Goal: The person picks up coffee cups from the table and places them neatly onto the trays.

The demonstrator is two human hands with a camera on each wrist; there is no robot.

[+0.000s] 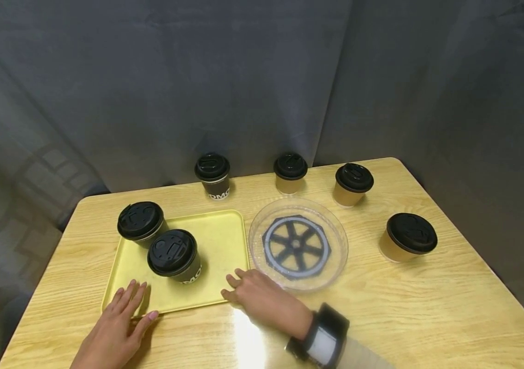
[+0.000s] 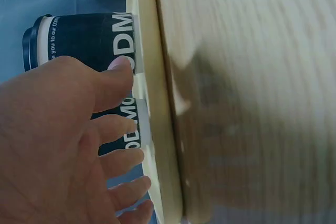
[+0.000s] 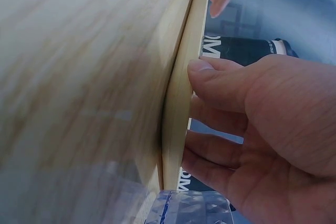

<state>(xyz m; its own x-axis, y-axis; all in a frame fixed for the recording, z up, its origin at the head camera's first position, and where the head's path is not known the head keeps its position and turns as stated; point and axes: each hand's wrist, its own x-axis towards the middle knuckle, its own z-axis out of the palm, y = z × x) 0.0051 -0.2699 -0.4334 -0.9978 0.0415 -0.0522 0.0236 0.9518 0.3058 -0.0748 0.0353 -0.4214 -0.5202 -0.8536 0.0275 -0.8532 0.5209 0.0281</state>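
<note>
A yellow tray (image 1: 218, 241) lies on the wooden table and carries two dark paper cups with black lids, one cup (image 1: 139, 220) at the back left and the other cup (image 1: 173, 253) in front of it. My left hand (image 1: 113, 325) is at the tray's front left edge, fingers spread over the rim and thumb extended beside the nearer cup. At the front right corner is my right hand (image 1: 264, 297). In the right wrist view its thumb (image 3: 202, 69) rests at the tray's rim, with the other fingers loosely bent along the edge.
A clear round plastic dish (image 1: 344, 238) with a dark six-spoked pattern stands right of the tray. Behind are a dark cup (image 1: 216, 187) and two brown lidded cups (image 1: 289, 184), (image 1: 348, 195); another brown cup (image 1: 398, 248) stands at the right. A grey curtain (image 1: 262, 77) hangs behind.
</note>
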